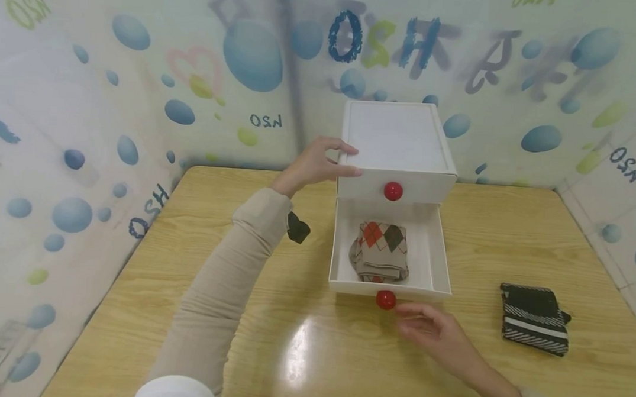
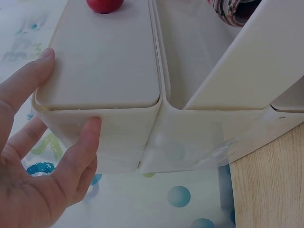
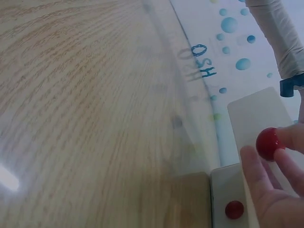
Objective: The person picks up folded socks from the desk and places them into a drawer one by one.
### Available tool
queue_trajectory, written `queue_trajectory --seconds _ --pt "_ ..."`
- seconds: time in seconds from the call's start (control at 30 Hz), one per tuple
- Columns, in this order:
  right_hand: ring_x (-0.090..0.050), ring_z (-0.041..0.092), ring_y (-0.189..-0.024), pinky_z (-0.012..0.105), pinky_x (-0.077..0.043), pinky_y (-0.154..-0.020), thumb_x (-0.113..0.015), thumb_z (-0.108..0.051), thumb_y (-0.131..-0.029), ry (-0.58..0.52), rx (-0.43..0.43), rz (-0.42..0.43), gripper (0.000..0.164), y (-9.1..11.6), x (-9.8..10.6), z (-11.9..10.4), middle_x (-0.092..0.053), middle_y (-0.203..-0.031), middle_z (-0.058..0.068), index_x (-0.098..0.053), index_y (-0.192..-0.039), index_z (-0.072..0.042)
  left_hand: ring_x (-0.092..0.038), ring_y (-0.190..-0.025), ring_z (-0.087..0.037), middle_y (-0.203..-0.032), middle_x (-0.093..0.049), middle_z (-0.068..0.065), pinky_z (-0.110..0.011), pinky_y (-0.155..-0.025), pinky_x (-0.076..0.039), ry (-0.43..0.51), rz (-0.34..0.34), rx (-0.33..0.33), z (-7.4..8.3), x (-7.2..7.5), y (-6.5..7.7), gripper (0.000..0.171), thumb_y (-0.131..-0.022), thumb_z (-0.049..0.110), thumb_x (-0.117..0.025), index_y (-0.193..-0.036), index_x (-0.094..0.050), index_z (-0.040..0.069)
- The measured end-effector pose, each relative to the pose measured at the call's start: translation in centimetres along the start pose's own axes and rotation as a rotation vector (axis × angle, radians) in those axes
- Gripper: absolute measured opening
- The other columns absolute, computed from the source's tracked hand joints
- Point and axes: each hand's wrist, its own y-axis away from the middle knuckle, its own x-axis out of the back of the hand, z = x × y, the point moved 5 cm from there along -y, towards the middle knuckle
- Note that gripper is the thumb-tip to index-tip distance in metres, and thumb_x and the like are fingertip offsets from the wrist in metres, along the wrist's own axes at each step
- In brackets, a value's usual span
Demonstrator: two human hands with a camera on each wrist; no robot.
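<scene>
The left hand grips the cabinet's left corner, fingers spread. The right hand is at the near red knob; I can't tell whether it pinches. Folded socks lie in the open drawer. I'd brace the cabinet, guiding the drawer straight.

Walls' txt: "OSH" (rptd.), "LIGHT"

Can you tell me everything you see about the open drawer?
The open drawer is white, looks like plastic, and has low walls and a round, shiny red knob in front. It's pulled out below the closed top drawer. Folded diamond-patterned cloth lies inside. The right hand is at the knob, but I can't tell if it touches.
</scene>
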Motion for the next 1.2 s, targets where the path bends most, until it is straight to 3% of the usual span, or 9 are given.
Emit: queue_trajectory --seconds 0.23,0.37,0.53,0.7,0.9,1.2 --pt "-0.060 0.024 -0.092 0.027 -0.050 -0.076 -0.060 0.002 -0.080 -0.052 -0.032 0.101 0.035 -0.3 -0.1 1.0 -0.050 -0.111 0.026 -0.047 -0.112 0.012 -0.059 -0.090 -0.019 -0.126 -0.047 -0.003 -0.025 -0.068 -0.051 -0.007 0.002 -0.008 0.0 -0.2 0.0 0.048 -0.073 0.026 -0.073 -0.115 -0.058 0.010" --pt "-0.060 0.024 -0.091 0.027 -0.050 -0.076 -0.061 0.003 -0.079 -0.071 -0.029 0.136 0.038 -0.5 -0.3 1.4 -0.055 -0.110 0.011 -0.046 -0.113 0.011 -0.059 -0.089 -0.018 -0.126 -0.047 -0.003 -0.025 -0.068 -0.051 -0.006 0.004 -0.005 -0.1 -0.2 0.0 0.048 -0.073 0.026 -0.073 -0.115 -0.058 0.010" --pt "-0.059 0.013 -0.090 0.024 -0.049 -0.076 -0.060 0.008 -0.078 -0.084 0.032 0.202 0.034 -0.6 -0.6 1.0 -0.056 -0.107 -0.006 -0.047 -0.109 0.013 -0.059 -0.088 -0.018 -0.126 -0.047 -0.003 -0.024 -0.069 -0.050 -0.011 0.009 -0.010 -0.1 -0.2 -0.1 0.047 -0.073 0.026 -0.073 -0.115 -0.058 0.010" --pt "-0.059 0.009 -0.089 0.022 -0.048 -0.076 -0.058 0.014 -0.076 -0.146 0.107 0.272 0.029 -0.7 -1.0 0.9 -0.058 -0.104 -0.004 -0.047 -0.103 0.018 -0.059 -0.090 -0.019 -0.127 -0.046 -0.004 -0.025 -0.069 -0.051 -0.006 0.006 -0.006 -0.2 -0.2 0.0 0.047 -0.073 0.026 -0.073 -0.115 -0.058 0.011" --pt "-0.061 0.012 -0.087 0.024 -0.049 -0.075 -0.059 0.017 -0.073 -0.202 0.124 0.341 0.030 -1.0 -1.4 1.1 -0.060 -0.102 0.001 -0.049 -0.101 0.018 -0.058 -0.090 -0.020 -0.128 -0.046 -0.004 -0.027 -0.071 -0.051 -0.016 0.006 -0.003 -0.1 -0.1 0.0 0.048 -0.073 0.026 -0.073 -0.116 -0.058 0.011" --pt "-0.061 0.013 -0.085 0.024 -0.050 -0.074 -0.059 0.019 -0.071 -0.223 0.156 0.361 0.029 -1.1 -1.4 1.3 -0.060 -0.100 0.002 -0.049 -0.099 0.018 -0.059 -0.090 -0.019 -0.127 -0.046 -0.003 -0.024 -0.068 -0.050 -0.028 0.013 -0.007 -0.1 -0.1 0.0 0.048 -0.073 0.027 -0.073 -0.116 -0.058 0.011"
